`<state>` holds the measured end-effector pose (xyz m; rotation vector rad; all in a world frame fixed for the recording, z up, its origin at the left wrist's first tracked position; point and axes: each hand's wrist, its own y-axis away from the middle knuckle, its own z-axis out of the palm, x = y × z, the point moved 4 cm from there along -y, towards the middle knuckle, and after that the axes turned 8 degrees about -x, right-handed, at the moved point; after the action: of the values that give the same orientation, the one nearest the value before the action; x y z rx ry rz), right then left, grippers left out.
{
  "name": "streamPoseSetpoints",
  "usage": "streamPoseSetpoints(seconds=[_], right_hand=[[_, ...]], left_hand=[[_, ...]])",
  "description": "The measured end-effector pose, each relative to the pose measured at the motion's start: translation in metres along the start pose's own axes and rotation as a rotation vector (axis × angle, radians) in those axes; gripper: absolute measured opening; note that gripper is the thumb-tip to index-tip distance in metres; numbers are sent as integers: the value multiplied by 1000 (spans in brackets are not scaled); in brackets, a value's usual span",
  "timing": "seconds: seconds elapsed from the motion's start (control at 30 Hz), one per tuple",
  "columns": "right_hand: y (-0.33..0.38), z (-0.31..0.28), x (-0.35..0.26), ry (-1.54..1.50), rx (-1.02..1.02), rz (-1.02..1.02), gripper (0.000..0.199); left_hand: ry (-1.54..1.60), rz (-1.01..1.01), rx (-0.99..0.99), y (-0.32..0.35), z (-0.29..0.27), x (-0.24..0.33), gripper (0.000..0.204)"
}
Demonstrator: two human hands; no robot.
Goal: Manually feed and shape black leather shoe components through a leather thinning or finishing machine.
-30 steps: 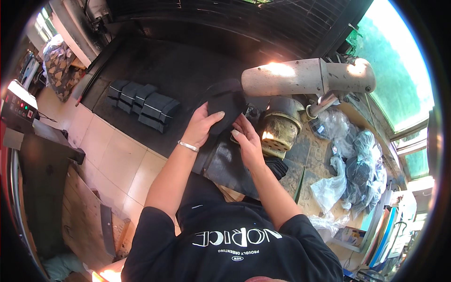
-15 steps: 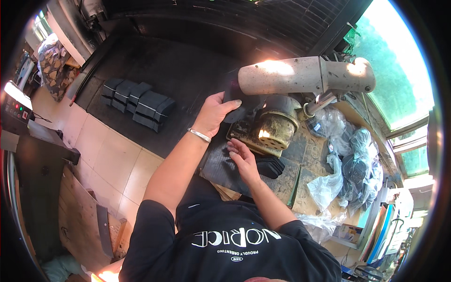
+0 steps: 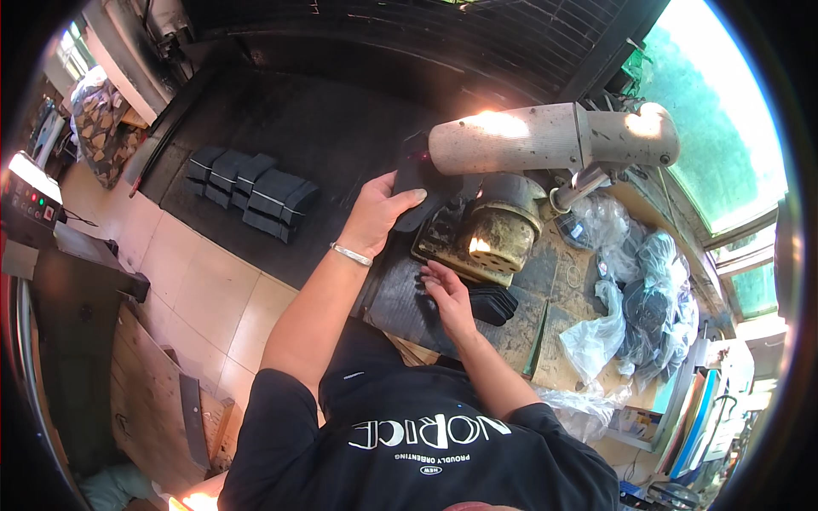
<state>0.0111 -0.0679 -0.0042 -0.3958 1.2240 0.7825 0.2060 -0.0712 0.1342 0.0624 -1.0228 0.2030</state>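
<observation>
My left hand (image 3: 373,215) is closed on a thin, flat, dark piece (image 3: 419,189), thumb on top. It holds the piece at the left side of a worn machine with a round metal housing (image 3: 504,228). A red glint shows on the dark surface near the piece's far end. Nearer to me, my right hand (image 3: 449,298) is open, its fingers loosely bent with nothing visible in them. Just to its right lies a small stack of black flat pieces (image 3: 492,304); I cannot tell whether the hand touches it.
A ribbed pale metal arm (image 3: 511,138) reaches over the machine. Tied bundles of black pieces (image 3: 251,189) lie on the dark surface to the left. Clear plastic bags (image 3: 643,289) fill the right side, below a window (image 3: 716,128). A control box (image 3: 27,200) stands far left.
My left hand has drawn a little to the left and toward me with the dark piece, so more of the piece shows. My right hand has shifted slightly right and nearer, its fingers more curled.
</observation>
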Motion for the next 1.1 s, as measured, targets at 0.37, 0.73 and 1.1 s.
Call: streamPoseSetpoints(seconds=[0.37, 0.73, 1.1], right_hand=[[3, 3, 12, 17, -6, 51, 43], [3, 5, 12, 13, -5, 51, 39], [-5, 36, -43, -128, -95, -80, 61]], left_hand=[[-13, 21, -6, 13, -6, 5, 27], [29, 58, -37, 22, -9, 10, 43], [20, 112, 0, 38, -15, 0, 45]])
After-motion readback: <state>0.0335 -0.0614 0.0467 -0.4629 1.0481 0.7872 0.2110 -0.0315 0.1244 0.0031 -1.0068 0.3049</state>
